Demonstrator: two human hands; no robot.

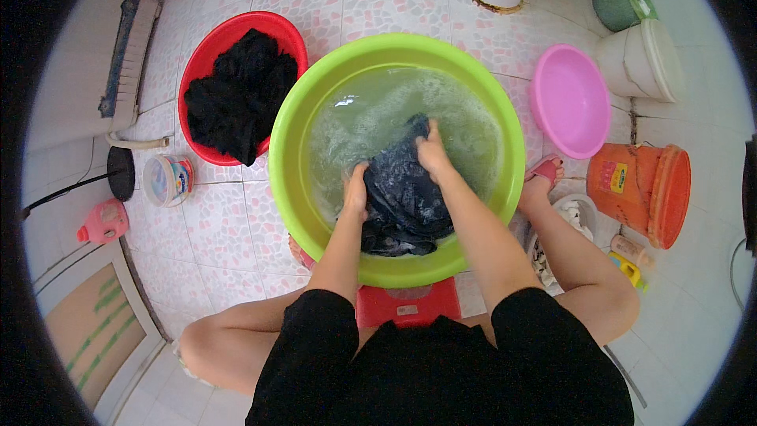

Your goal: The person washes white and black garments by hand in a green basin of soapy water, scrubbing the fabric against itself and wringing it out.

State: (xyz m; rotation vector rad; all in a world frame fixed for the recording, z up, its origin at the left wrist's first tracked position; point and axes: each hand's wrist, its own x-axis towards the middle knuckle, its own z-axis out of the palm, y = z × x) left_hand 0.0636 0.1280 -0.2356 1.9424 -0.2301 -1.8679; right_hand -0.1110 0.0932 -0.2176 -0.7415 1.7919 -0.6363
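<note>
A large lime-green basin (511,162) stands before me, holding cloudy, sudsy water (465,118). Dark wet cloth (398,181), almost black, lies partly in the water and bunches up toward the basin's near side. My left hand (356,192) grips the cloth's left edge, its fingers partly hidden behind the fabric. Higher up on the right, my right hand (431,151) is closed on the cloth's upper corner, thumb on top. Between the two hands the fabric is stretched upward. What garment it is, I cannot tell.
Black clothes (240,95) fill a red basin (187,122) at left. A white tub (162,181) and pink bottle (105,222) stand left. On the right are a pink basin (572,102), an orange bucket (631,189) and a white bucket (643,59). A red stool (410,304) is below.
</note>
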